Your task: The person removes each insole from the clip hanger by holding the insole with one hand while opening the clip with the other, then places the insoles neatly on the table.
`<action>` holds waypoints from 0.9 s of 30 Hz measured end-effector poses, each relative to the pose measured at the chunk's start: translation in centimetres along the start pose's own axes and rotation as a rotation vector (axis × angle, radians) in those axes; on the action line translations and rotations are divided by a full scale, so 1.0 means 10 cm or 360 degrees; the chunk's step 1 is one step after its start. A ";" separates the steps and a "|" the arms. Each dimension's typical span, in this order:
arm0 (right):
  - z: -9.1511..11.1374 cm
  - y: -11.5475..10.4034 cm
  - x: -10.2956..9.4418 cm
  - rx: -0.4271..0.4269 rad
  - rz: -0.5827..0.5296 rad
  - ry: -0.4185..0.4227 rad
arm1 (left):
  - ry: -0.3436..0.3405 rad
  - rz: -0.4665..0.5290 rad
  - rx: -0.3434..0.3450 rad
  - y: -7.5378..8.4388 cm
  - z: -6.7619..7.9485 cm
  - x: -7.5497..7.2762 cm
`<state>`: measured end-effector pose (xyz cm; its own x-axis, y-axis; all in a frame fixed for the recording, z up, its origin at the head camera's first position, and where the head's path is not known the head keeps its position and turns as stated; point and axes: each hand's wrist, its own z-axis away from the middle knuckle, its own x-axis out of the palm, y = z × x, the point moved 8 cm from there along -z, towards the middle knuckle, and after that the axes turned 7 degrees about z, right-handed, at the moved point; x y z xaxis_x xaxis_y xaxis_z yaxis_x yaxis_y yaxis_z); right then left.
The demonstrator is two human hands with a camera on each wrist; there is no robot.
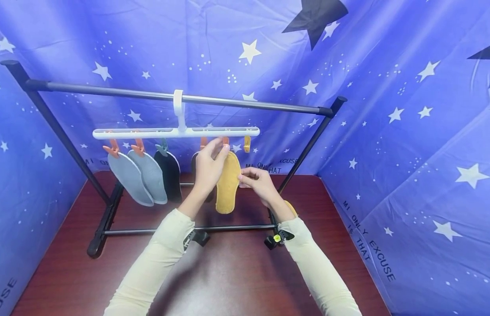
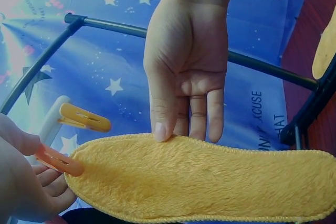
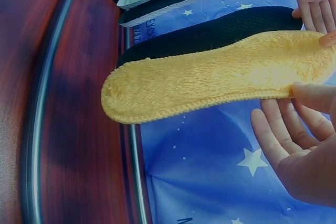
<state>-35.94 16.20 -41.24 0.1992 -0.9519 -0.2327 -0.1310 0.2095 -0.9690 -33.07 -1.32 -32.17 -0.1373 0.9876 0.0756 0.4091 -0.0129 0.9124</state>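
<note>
A yellow fuzzy insole [image 1: 228, 184] hangs toe-up beneath the white hanger [image 1: 142, 133]. An orange clip [image 2: 60, 161] bites its upper end. My left hand [image 1: 208, 166] pinches that clip between thumb and fingers. On the insole's right edge, my right hand [image 1: 258, 182] has its thumb on the fuzzy face and its fingers behind, as the left wrist view shows. Just behind the yellow insole hangs a dark insole [image 3: 210, 34], partly hidden by my left hand in the head view. To the right, a yellow clip [image 1: 247, 144] dangles with nothing in it.
Two grey insoles [image 1: 128, 177] and a black insole [image 1: 168, 175] hang from clips at the left. The hanger hooks over a black rack's bar [image 1: 248, 102]. Another yellow insole [image 1: 291, 208] lies behind my right forearm on the red-brown table [image 1: 229, 272]. Star-printed blue cloth [image 1: 387, 145] surrounds everything.
</note>
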 end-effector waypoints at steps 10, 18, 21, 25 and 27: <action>0.00 0.02 -0.02 -0.0004 -0.0047 -0.0005 | 0.0064 0.0025 0.0057 0.02 -0.01 -0.03; 0.02 0.04 -0.04 -0.0007 -0.0061 -0.0008 | 0.0106 -0.0051 0.0086 0.04 -0.01 -0.05; 0.03 0.05 -0.05 -0.0009 -0.0069 -0.0011 | 0.0125 -0.0075 0.0098 0.05 -0.01 -0.06; 0.03 0.04 -0.06 -0.0022 -0.0091 -0.0019 | 0.0133 -0.0096 0.0107 0.08 -0.02 -0.06; 0.04 0.04 -0.06 -0.0031 -0.0098 -0.0023 | 0.0129 -0.0094 0.0113 0.09 -0.02 -0.07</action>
<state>-35.75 16.89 -41.49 0.2217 -0.9594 -0.1742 -0.1369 0.1462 -0.9797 -32.78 -2.01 -31.27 -0.2344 0.9705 0.0572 0.4607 0.0591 0.8856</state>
